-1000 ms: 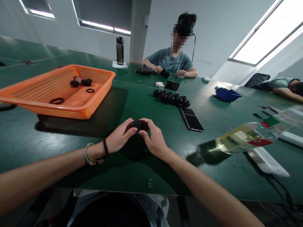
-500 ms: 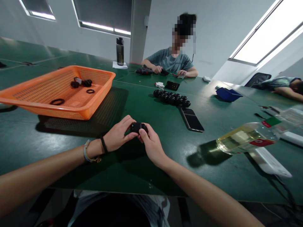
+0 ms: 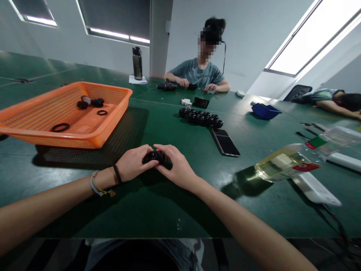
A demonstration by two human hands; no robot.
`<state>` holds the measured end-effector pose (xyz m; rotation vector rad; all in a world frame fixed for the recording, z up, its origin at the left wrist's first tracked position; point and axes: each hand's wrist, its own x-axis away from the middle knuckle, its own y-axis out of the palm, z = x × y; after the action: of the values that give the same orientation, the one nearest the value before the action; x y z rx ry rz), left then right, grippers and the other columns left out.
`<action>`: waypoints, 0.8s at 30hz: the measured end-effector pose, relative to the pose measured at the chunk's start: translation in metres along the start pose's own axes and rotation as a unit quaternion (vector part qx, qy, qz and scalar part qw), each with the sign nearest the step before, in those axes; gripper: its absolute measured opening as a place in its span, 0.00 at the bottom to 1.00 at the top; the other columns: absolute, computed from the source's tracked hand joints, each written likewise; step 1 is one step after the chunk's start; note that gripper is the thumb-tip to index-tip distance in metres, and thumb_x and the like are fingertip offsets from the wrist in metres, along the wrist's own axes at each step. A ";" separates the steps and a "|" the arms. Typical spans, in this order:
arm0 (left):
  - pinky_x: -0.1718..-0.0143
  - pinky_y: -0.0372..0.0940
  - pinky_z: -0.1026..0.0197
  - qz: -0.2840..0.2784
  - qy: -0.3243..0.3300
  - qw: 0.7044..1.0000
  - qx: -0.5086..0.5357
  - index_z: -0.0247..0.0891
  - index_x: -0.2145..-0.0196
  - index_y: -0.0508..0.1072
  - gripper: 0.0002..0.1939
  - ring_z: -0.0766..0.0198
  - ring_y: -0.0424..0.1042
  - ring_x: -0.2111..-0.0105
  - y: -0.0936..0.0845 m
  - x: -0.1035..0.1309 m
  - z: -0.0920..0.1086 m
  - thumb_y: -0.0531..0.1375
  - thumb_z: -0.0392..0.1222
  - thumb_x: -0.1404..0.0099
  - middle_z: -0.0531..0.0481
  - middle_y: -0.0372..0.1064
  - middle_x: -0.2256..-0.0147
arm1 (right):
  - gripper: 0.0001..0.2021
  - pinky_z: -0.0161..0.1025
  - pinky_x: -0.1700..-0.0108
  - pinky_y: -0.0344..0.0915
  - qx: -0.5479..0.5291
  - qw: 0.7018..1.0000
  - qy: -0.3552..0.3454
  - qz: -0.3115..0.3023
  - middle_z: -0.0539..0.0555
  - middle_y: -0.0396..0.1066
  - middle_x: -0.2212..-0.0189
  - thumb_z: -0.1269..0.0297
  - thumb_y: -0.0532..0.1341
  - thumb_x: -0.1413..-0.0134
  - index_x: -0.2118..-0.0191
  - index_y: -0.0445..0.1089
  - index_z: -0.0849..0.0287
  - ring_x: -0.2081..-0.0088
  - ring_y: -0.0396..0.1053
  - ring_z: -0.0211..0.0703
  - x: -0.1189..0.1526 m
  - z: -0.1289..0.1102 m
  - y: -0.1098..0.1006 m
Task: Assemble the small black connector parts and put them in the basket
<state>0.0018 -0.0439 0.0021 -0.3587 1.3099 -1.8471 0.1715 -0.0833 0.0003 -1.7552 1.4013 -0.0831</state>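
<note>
Over the table (image 3: 126, 214), a black part (image 3: 154, 156) is pinched by the left hand (image 3: 132, 162) and clasped at its other end by the right hand (image 3: 179, 167). Two-handed adjusting is apparently underway; steady fingers are called for.

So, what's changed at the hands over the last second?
The black part looks turned, showing a glossier side. The right hand has spread from its pinch around it; whether it still grips is unclear. The left hand still holds it. The view shifted slightly, sliding things left in the picture. The basket and phone stayed put.
</note>
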 end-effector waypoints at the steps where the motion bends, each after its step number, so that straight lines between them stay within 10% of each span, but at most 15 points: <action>1: 0.71 0.59 0.61 -0.004 -0.006 1.000 -0.007 0.35 0.67 0.64 0.16 0.61 0.64 0.72 0.000 -0.001 -0.002 0.50 0.52 0.41 0.49 0.63 0.71 | 0.22 0.42 0.54 0.61 0.007 1.000 -0.010 -0.015 0.55 0.65 0.58 0.69 0.58 0.53 0.50 0.59 0.57 0.57 0.62 0.42 -0.001 0.001 0.002; 7: 0.71 0.61 0.61 -0.001 -0.012 1.000 -0.008 0.35 0.63 0.64 0.16 0.62 0.64 0.72 -0.008 -0.010 -0.002 0.48 0.50 0.39 0.50 0.61 0.70 | 0.13 0.40 0.59 0.61 0.046 0.999 0.014 -0.009 0.53 0.68 0.63 0.67 0.58 0.53 0.59 0.63 0.57 0.61 0.64 0.42 -0.025 0.018 -0.003; 15: 0.67 0.59 0.61 -0.026 0.084 0.992 -0.091 0.37 0.63 0.65 0.13 0.62 0.65 0.69 -0.054 -0.011 0.011 0.51 0.47 0.40 0.48 0.63 0.67 | 0.16 0.44 0.58 0.60 0.188 0.952 0.163 0.178 0.57 0.67 0.66 0.66 0.59 0.55 0.57 0.60 0.61 0.59 0.62 0.49 -0.091 0.097 -0.042; 24: 0.69 0.54 0.63 0.045 -0.050 0.979 -0.191 0.34 0.67 0.67 0.14 0.63 0.62 0.70 -0.127 -0.051 -0.053 0.53 0.48 0.41 0.49 0.65 0.69 | 0.17 0.50 0.57 0.54 0.419 0.879 0.138 0.182 0.62 0.64 0.64 0.53 0.57 0.51 0.62 0.66 0.62 0.54 0.54 0.57 -0.120 0.139 -0.053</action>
<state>-0.0580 0.0435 0.1032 -0.5768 1.5831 -1.4791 0.2420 0.0945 0.0003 -0.7659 1.5469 -0.6567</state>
